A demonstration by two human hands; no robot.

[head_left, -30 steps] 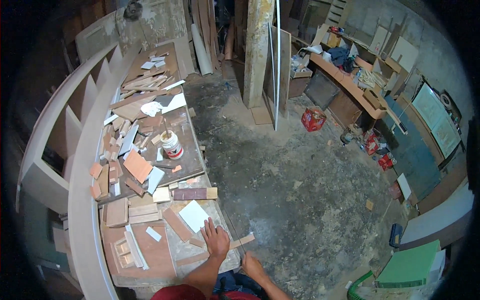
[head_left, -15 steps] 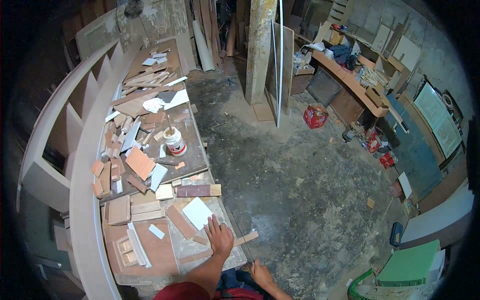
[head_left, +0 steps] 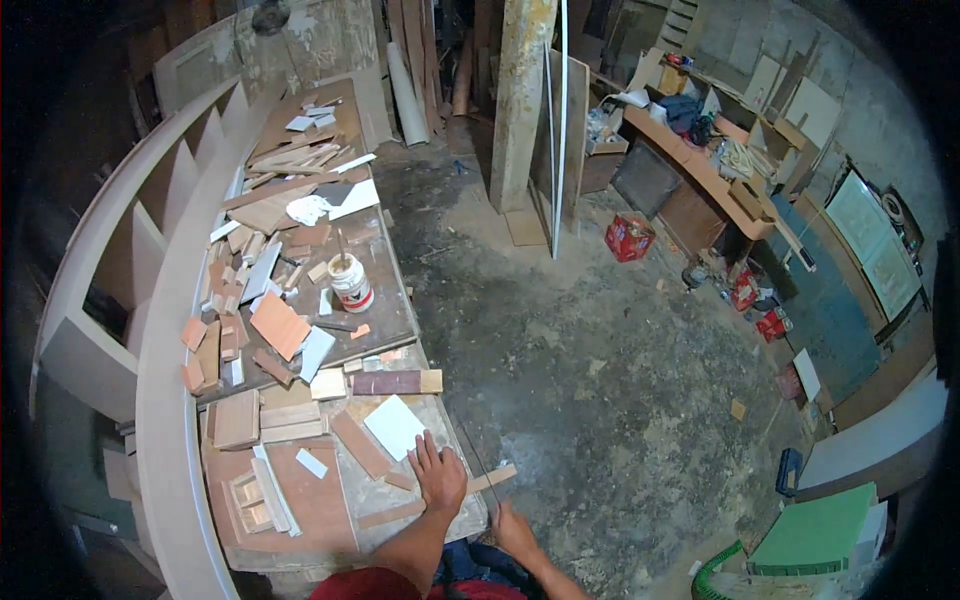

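Observation:
My left hand (head_left: pixel 436 472) lies with fingers spread over a narrow wooden strip (head_left: pixel 386 516) on the workbench (head_left: pixel 372 338), its fingertips at the lower corner of a white square piece (head_left: pixel 393 426). My right hand (head_left: pixel 515 530) is closed on the near end of a long, thin blade (head_left: pixel 476 461), apparently a saw, which crosses the strip beside the bench's edge. A purple-and-tan block (head_left: pixel 397 381), a small wooden assembly (head_left: pixel 250 500) and many offcuts (head_left: pixel 281 327) lie around. An open white tub (head_left: pixel 351 293) with a stick in it stands farther up the bench.
A long pale shelf frame (head_left: pixel 163 360) runs along the left. Ahead stand a pillar (head_left: pixel 514 120) and leaning boards (head_left: pixel 568 135). At right are a cluttered counter (head_left: pixel 695 155), a red box (head_left: pixel 628 238), leaning panels (head_left: pixel 875 255), a green board (head_left: pixel 810 532) and a green hose (head_left: pixel 717 573).
My right hand and the blade first slid back toward me, then moved forward again. My left hand stays on the strip. The view has shifted slightly.

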